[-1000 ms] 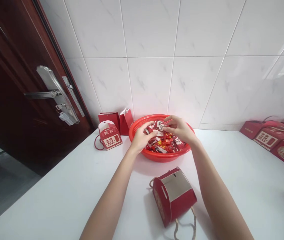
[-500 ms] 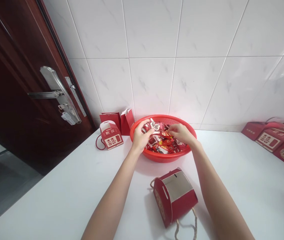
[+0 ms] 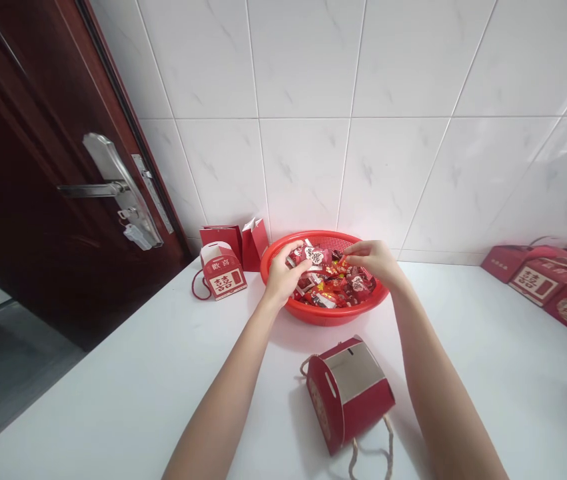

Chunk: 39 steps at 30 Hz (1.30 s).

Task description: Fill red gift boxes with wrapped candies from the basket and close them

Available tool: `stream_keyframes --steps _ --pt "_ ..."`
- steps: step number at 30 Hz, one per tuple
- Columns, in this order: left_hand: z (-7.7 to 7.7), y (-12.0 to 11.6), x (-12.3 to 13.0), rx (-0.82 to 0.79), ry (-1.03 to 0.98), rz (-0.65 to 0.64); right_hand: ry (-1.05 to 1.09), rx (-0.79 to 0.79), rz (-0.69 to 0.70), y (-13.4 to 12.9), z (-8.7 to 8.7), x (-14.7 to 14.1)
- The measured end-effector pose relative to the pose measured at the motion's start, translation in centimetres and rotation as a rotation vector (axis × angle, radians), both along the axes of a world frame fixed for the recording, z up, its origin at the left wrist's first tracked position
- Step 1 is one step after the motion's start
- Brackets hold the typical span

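Observation:
A red plastic basket [image 3: 333,319] full of wrapped candies [image 3: 330,297] stands against the wall. Over its left side, my left hand [image 3: 283,273] is closed on a red-wrapped candy [image 3: 314,256] with white and dark lettering. My right hand [image 3: 373,260] hovers at the basket's right side, thumb and fingertips close together above the candies; what lies between them is too small to make out. In front of the basket rests a dark red gift box [image 3: 366,407] with its top open, a pale inside showing and twine handles hanging from it.
To the left of the basket is a small red box [image 3: 223,277] with a cord loop, and behind it are red paper bags [image 3: 254,245]. More red gift boxes [image 3: 546,277] stand at the far right of the white table [image 3: 128,400]. A brown door [image 3: 28,200] is at left.
My right hand has lifted slightly and shifted right, its fingers straighter than before. My left hand stays in place, holding the candy. The gift box has not moved.

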<state>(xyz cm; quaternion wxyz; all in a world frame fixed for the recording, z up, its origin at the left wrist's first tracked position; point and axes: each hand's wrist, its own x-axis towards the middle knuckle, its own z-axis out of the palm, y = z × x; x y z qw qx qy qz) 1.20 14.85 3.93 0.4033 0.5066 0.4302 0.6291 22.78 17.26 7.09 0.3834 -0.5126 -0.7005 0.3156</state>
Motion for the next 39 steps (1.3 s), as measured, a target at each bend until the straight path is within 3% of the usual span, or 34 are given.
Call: stream_keyframes --steps 3,6,11,15,18,22,26,28,33,39 --pt "0.0 -0.1 -0.1 0.005 0.011 -0.033 0.146 -0.02 0.088 -2.2 2.4 0.8" --pt "0.3 -0.5 -0.3 -0.002 0.023 -0.113 0.256 -0.017 0.329 -5.7 5.1 0.9" --pt "2.7 -2.6 -1.1 0.015 0.187 -0.335 0.05 -0.004 0.553 -11.3 7.4 0.0" --pt "5.6 -5.2 -1.4 0.126 0.338 -0.486 -0.308 0.047 0.548 -13.8 6.8 -0.3" --pt "7.1 -6.9 -1.2 0.196 0.458 -0.492 -0.45 0.034 0.508 -14.8 6.3 -0.1" --pt "8.1 -8.5 -1.1 0.214 0.657 -0.461 -0.444 0.077 0.424 -15.7 6.7 0.4" --pt "9.1 -10.0 -1.3 0.204 0.735 -0.561 -0.395 0.151 0.167 -16.4 7.5 1.0" --pt "9.5 -10.6 -1.3 0.214 0.754 -0.563 -0.374 0.163 0.109 -16.5 7.6 1.1" --pt "9.8 -11.3 -1.2 0.197 0.809 -0.616 -0.211 -0.007 0.373 -16.5 7.6 0.7" --pt "10.2 -11.6 -2.2 0.115 0.882 -0.603 -0.26 0.009 0.434 -16.5 7.6 0.8"
